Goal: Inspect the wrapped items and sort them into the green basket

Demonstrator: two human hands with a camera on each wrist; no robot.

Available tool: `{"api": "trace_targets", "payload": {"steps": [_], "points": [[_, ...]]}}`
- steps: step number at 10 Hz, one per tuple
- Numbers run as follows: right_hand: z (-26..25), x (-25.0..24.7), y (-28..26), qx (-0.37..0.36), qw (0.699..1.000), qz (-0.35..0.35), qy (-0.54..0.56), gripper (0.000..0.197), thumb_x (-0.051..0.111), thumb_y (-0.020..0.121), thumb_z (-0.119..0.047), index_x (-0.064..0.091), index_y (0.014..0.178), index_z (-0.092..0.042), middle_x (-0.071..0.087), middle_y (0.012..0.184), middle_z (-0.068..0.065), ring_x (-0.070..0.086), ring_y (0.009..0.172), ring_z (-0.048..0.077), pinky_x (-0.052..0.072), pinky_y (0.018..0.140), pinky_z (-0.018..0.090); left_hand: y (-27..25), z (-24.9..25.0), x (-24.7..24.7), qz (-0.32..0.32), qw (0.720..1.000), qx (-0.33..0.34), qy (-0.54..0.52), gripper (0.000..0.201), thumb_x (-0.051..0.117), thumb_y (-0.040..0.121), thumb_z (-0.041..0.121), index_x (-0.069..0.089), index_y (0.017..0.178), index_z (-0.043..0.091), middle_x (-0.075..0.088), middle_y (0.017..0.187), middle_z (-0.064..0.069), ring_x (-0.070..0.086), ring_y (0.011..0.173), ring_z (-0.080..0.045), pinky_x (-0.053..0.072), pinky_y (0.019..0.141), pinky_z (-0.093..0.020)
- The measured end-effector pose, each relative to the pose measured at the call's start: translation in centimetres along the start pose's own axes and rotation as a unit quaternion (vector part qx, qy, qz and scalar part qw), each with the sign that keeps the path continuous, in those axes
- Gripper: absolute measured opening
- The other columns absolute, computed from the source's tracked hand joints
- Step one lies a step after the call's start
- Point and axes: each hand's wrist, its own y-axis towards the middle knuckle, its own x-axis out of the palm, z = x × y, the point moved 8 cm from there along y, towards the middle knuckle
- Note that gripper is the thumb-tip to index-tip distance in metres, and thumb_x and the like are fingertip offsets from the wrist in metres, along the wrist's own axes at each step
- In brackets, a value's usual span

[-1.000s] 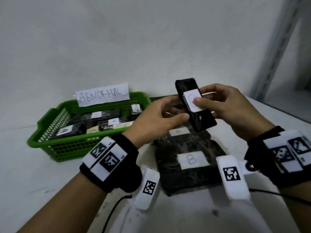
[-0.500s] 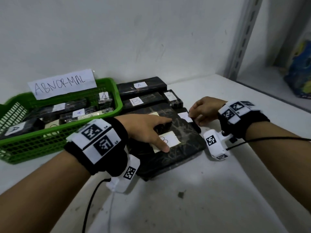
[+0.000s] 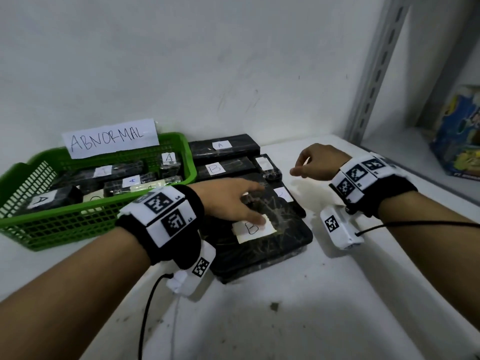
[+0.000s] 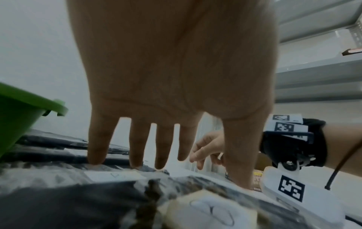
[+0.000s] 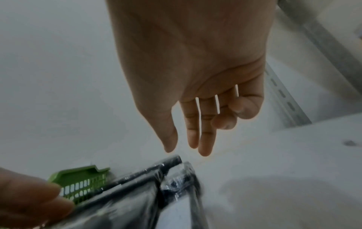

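A green basket [image 3: 65, 224] labelled ABNORMAL stands at the left and holds several black wrapped items with white labels. Right of it more black wrapped items lie on the white table: a long one marked A [image 3: 239, 145], one marked B [image 3: 233, 166], a small one [image 3: 268, 168], a narrow one [image 3: 291, 201] and a big flat one [image 3: 280, 242] with a B label [image 3: 253, 228]. My left hand [image 3: 231, 201] lies spread on the big flat item [image 4: 78, 201], straight fingers [image 4: 98, 147] touching it. My right hand [image 3: 315, 162] hovers empty above the table right of the small item, fingers [image 5: 203, 139] loosely extended.
A grey slotted metal upright [image 3: 374, 71] rises at the right, with a colourful box [image 3: 459, 131] on the shelf beyond it. White wall stands behind the basket. Bare table surface [image 3: 298, 307] lies in front, with a cable [image 3: 146, 307] from the left wrist.
A second ago both hands held up a narrow black item. It now lies on the table; the right hand has let go and lifted away, the left rests on the big item.
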Motion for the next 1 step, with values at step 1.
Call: {"api": "trace_targets", "payload": {"steps": [1], "points": [[-2.83, -2.29, -1.14, -0.032, 0.999, 0.014, 0.008, 0.021, 0.068, 0.091, -0.041, 0.073, 0.096, -0.021, 0.072, 0.083, -0.008, 0.066, 0.094, 0.016, 0.044, 0.074, 0.028, -1.17, 0.11, -3.24, 0.12, 0.99, 0.011, -0.069, 0.057, 0.064, 0.092, 0.047, 0.049, 0.144, 0.029, 0.055, 0.141, 0.008, 0.053, 0.127, -0.011, 0.04, 0.104, -0.024]]}}
